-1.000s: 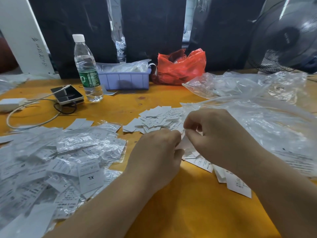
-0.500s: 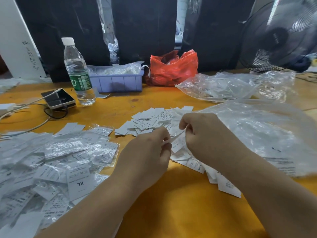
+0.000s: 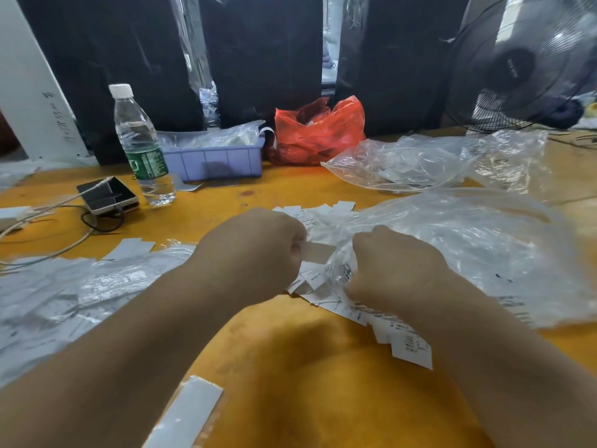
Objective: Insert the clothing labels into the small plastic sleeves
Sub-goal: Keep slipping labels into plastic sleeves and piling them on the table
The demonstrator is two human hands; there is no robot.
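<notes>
One white rectangular clothing label [image 3: 318, 252] spans the gap between two hands above the orange tabletop [image 3: 290, 367]. The left hand [image 3: 258, 250] pinches its left end with curled fingers; the right hand [image 3: 392, 266] grips a small clear plastic sleeve [image 3: 340, 270] at its other end. Loose labels [image 3: 326, 211] lie beyond, too many to count. One water bottle [image 3: 142, 147], one lilac tray [image 3: 219, 161], one red bag [image 3: 318, 130] stand before black panels.

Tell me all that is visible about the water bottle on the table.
The water bottle is clear plastic with a white screw cap, which is on, and a green label around its lower half. It stands upright on the orange table, at the far left side, between a phone and a lilac tray. Neither hand touches it. How much water it holds cannot be told.
</notes>
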